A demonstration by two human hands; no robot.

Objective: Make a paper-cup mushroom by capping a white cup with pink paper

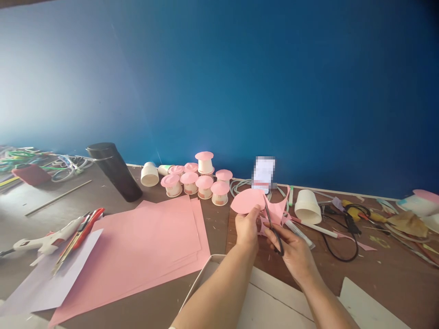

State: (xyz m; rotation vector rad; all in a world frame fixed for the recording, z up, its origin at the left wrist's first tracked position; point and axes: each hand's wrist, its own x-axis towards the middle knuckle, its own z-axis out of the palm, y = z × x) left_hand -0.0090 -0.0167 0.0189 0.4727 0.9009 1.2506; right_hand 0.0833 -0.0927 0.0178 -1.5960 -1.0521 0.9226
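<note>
- Scissors [273,228] in right hand [291,249], fingers through the handles, blades angled up into the pink paper [255,203].
- Left hand [247,226] pinches that paper at its near edge, holding it just above the table [394,278], centre of scene.
- Paper's left part already reads as a rounded disc; jagged offcut corners hang on its right side, at the blades.
- Step in hand, by my read: cutting the circle out, mostly done.
- Next move likely needs the left hand to turn the paper so the blades follow the curve through the remaining corners.
- Far side, just behind the hands: cluster of small cups with pink caps [200,180]; a plain paper cup [307,206] on its side to the right.
- Near left: stack of pink sheets [144,246], glue gun [51,240] at the left edge.
</note>
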